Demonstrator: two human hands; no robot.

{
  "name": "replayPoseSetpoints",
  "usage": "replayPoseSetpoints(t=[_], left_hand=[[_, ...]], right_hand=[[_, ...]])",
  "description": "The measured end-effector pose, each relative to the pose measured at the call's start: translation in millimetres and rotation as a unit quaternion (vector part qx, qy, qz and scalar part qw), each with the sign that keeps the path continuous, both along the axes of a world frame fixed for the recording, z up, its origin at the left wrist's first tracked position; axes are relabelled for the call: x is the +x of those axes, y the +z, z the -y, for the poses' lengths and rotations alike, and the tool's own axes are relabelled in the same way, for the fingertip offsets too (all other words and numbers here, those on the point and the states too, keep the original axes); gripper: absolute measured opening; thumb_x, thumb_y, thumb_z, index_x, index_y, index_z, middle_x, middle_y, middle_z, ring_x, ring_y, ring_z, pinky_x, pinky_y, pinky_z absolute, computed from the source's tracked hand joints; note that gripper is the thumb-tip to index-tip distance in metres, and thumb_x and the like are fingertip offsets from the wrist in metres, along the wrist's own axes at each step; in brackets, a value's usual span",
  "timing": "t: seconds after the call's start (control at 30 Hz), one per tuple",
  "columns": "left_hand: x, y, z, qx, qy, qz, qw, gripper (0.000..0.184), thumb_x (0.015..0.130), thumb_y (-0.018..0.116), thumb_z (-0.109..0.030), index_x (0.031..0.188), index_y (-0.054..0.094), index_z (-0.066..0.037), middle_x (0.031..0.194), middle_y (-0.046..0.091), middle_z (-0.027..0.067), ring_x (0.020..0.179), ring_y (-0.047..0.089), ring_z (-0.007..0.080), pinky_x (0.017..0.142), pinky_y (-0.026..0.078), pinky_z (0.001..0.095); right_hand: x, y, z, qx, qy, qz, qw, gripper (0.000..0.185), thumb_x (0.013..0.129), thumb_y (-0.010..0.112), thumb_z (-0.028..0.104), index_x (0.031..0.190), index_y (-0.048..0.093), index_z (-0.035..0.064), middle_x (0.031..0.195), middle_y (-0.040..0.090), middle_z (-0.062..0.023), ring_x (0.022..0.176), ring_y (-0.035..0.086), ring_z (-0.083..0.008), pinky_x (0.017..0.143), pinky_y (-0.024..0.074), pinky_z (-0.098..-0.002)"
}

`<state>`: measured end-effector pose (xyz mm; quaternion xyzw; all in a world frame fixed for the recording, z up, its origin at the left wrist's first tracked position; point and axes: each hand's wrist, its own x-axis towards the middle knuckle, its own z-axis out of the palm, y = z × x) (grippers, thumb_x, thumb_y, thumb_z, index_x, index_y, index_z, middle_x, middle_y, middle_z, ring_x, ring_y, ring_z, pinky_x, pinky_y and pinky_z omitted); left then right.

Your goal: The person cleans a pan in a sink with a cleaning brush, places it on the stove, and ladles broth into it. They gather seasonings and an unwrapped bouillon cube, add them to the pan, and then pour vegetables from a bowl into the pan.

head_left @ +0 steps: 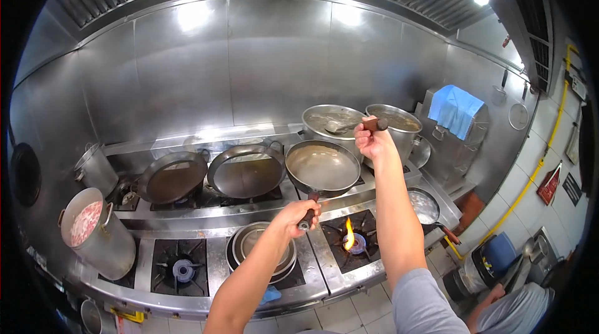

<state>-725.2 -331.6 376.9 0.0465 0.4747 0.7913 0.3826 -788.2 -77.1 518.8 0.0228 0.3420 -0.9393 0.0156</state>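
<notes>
My left hand (299, 217) is closed around the dark handle of a wok (322, 167), which sits on the raised rear part of the stove with a thin, cloudy layer inside. Higher up and to the right, my right hand (370, 140) grips the brown wooden handle of a ladle (340, 129). The ladle's metal end is over a large pot of liquid (331, 112) behind the wok. Below and right of the wok, a flame (349, 232) burns on a front burner. Stacked metal pans (262, 243) lie below my left forearm.
Two dark woks (173, 178) stand at the rear left. A tall pot (112, 246) holding pink-and-white contents is at the front left. Another large pot (399, 120) and a smaller pan (423, 207) are at right. A co-worker's arm (496, 296) shows at the lower right.
</notes>
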Motion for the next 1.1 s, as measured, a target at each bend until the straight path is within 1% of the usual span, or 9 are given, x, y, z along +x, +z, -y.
replayPoseSetpoints(t=[0.33,0.47,0.63,0.77,0.8,0.87,0.93,1.0,1.1], left_hand=[[0,1,0,0.007,-0.014,-0.009,1.000,0.013,0.083,0.059,-0.011,0.074,0.049,-0.009,0.066,0.053,0.0005,0.051,0.052,0.0108,0.042,0.042,0.0246],[5,2,1,0.010,-0.001,-0.003,1.000,0.015,0.084,0.058,-0.012,0.073,0.049,-0.008,0.065,0.052,0.0010,0.051,0.052,0.0115,0.042,0.043,0.0251],[9,-3,4,-0.005,-0.012,-0.013,1.000,0.015,0.085,0.058,-0.012,0.074,0.048,-0.007,0.065,0.051,0.0019,0.051,0.051,0.0116,0.041,0.044,0.0253],[13,-4,2,-0.008,0.000,-0.016,1.000,0.015,0.085,0.058,-0.012,0.075,0.048,-0.007,0.065,0.051,0.0024,0.051,0.052,0.0116,0.041,0.044,0.0253],[13,-4,0,-0.007,0.008,-0.016,1.000,0.015,0.085,0.058,-0.012,0.075,0.048,-0.007,0.066,0.051,0.0024,0.051,0.052,0.0115,0.041,0.044,0.0253],[12,-10,-3,-0.008,0.001,-0.019,1.000,0.015,0.085,0.058,-0.012,0.075,0.048,-0.007,0.066,0.051,0.0022,0.051,0.052,0.0115,0.041,0.044,0.0253],[11,-11,-5,-0.011,-0.003,-0.022,1.000,0.014,0.085,0.058,-0.012,0.075,0.048,-0.008,0.066,0.051,0.0021,0.051,0.052,0.0114,0.041,0.044,0.0253],[13,-9,-8,-0.005,-0.009,-0.032,0.999,0.015,0.084,0.059,-0.013,0.075,0.048,-0.008,0.066,0.051,0.0016,0.051,0.052,0.0112,0.041,0.044,0.0253],[10,-13,-10,-0.004,-0.005,-0.030,1.000,0.015,0.084,0.059,-0.013,0.075,0.049,-0.008,0.066,0.051,0.0014,0.052,0.052,0.0110,0.041,0.044,0.0252]], right_hand=[[119,-28,8,0.050,0.072,-0.018,0.996,0.043,0.082,0.062,0.024,0.106,0.045,-0.0067,0.067,0.050,-0.0005,0.045,0.039,-0.0069,0.038,0.0323,-0.0197],[154,-68,-14,0.184,0.143,-0.044,0.972,0.028,0.080,0.062,0.024,0.094,0.051,0.0024,0.064,0.051,-0.0015,0.049,0.046,-0.0103,0.040,0.0349,-0.0237],[208,-94,-10,0.377,0.080,-0.026,0.923,0.063,0.080,0.057,0.014,0.138,0.037,0.0017,0.068,0.056,-0.0039,0.055,0.054,-0.0129,0.047,0.0439,-0.0256],[192,-116,-33,0.576,-0.006,-0.059,0.816,0.073,0.076,0.059,0.014,0.143,0.030,0.0032,0.078,0.061,-0.0080,0.063,0.059,-0.0160,0.058,0.0491,-0.0290],[168,-127,-44,0.575,-0.004,-0.059,0.816,0.073,0.076,0.059,0.014,0.143,0.030,0.0032,0.078,0.061,-0.0080,0.063,0.059,-0.0160,0.058,0.0491,-0.0290],[119,-131,-62,0.725,-0.101,-0.119,0.671,0.078,0.071,0.062,0.016,0.141,0.031,0.0011,0.083,0.064,-0.0119,0.069,0.060,-0.0222,0.066,0.0497,-0.0326],[84,-100,-47,0.746,-0.117,-0.090,0.649,0.067,0.067,0.063,0.018,0.128,0.046,-0.0048,0.083,0.064,-0.0144,0.074,0.060,-0.0266,0.072,0.0489,-0.0356],[28,-88,-52,0.773,-0.072,-0.097,0.623,0.033,0.069,0.058,0.007,0.099,0.059,-0.0074,0.070,0.059,-0.0107,0.061,0.055,-0.0160,0.055,0.0451,-0.0293],[-27,-66,-52,0.605,0.020,0.011,0.796,0.020,0.069,0.063,0.012,0.080,0.061,-0.0046,0.070,0.062,-0.0111,0.059,0.059,-0.0190,0.049,0.0446,-0.0318]])
